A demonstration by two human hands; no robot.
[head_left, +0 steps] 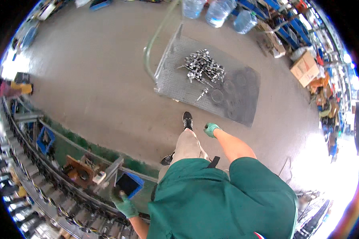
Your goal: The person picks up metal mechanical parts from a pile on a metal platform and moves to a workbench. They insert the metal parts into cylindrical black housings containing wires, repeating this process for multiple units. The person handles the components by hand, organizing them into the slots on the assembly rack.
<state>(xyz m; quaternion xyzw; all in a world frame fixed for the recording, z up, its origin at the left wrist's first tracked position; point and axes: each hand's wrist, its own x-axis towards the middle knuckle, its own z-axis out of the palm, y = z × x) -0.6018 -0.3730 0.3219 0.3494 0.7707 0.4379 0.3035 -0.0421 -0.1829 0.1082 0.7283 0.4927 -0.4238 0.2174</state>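
Observation:
I stand on a concrete floor in a green shirt and light trousers, wearing green gloves. My left hand rests at the lower left, touching the edge of a small blue bin by a conveyor line. My right hand is held in front of me with fingers curled into a fist, and nothing shows in it. Ahead on the floor stands a flat metal cart with a green handle. A pile of shiny metal parts lies on its deck.
Large clear water jugs stand behind the cart. Cardboard boxes and cluttered shelves line the right side. The conveyor with blue bins and brown parts curves along the left. Another person is at the far left.

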